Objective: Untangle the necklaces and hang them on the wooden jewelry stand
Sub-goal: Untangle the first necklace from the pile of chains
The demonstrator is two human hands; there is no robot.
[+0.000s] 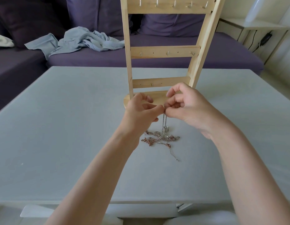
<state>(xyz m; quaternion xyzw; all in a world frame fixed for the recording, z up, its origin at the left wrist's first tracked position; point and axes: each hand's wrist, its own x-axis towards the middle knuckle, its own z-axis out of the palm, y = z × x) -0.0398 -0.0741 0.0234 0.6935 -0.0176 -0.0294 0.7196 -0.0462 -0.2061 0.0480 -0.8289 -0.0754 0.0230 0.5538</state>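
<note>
Tangled silver and rose-gold chain necklaces [160, 138]: heaped on grey table [68, 127] before pale wooden jewelry stand [165, 52]. One strand pinched by left hand [141, 109] and right hand [184, 106]. Probably light, limp, snag-prone; best held near clasp.

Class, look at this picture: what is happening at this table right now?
A person sits at a grey table and works on a tangle of necklaces. The left hand and the right hand both pinch a silver chain, lifted just above the heap, while the rest of the tangle lies on the table. The wooden jewelry stand stands right behind the hands, and no necklace hangs on its hooks yet.
</note>
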